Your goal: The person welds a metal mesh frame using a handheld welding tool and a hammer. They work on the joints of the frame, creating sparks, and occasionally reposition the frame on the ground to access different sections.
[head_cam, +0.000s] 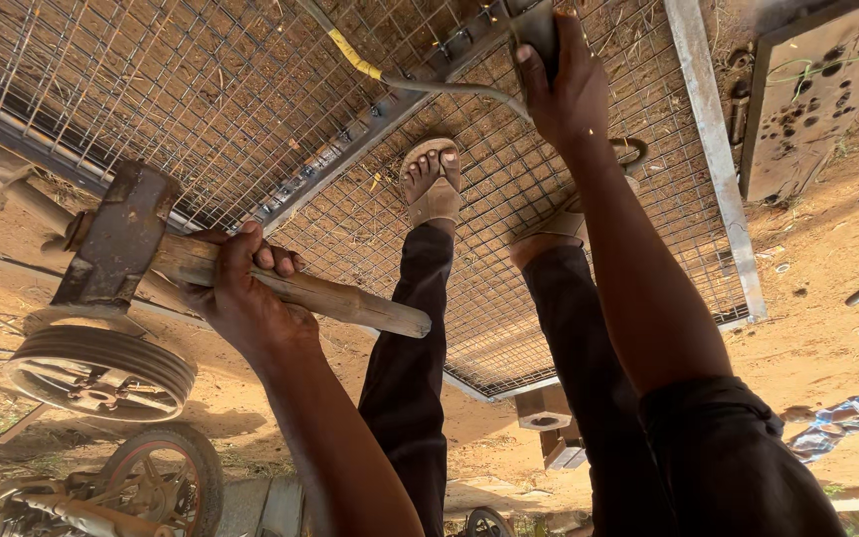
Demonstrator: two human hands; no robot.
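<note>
**Hammer in left hand, welding holder in right, over mesh panel**

Left hand (241,293), at 9 o'clock of the view: fingers wrapped tight round the wooden handle of a heavy hammer (191,261). Grip sits close behind the rusty steel head, which points toward 9 o'clock; the free end of the handle runs toward 3 o'clock and ends over the left trouser leg.

Right hand (567,89), at 1 o'clock: closed round a dark tool grip (537,30), seemingly a welding holder, its upper part cut off by the top edge. A grey cable (429,85) with a yellow-taped stretch leaves it toward 11 o'clock.

Wire mesh panel (251,99) in a metal frame lies on the sandy ground and fills the top half of the view. Both sandalled feet (433,184) stand on the mesh, near 12 o'clock of centre; the right foot is partly hidden by the forearm.

Grooved pulley wheel (101,373) at 8 o'clock, below the hammer head. Small spoked wheel (166,477) at 7 o'clock. Perforated metal plate (812,94) at 2 o'clock, just beyond the frame edge. Blue scrap (842,420) at 4 o'clock on the sand.
</note>
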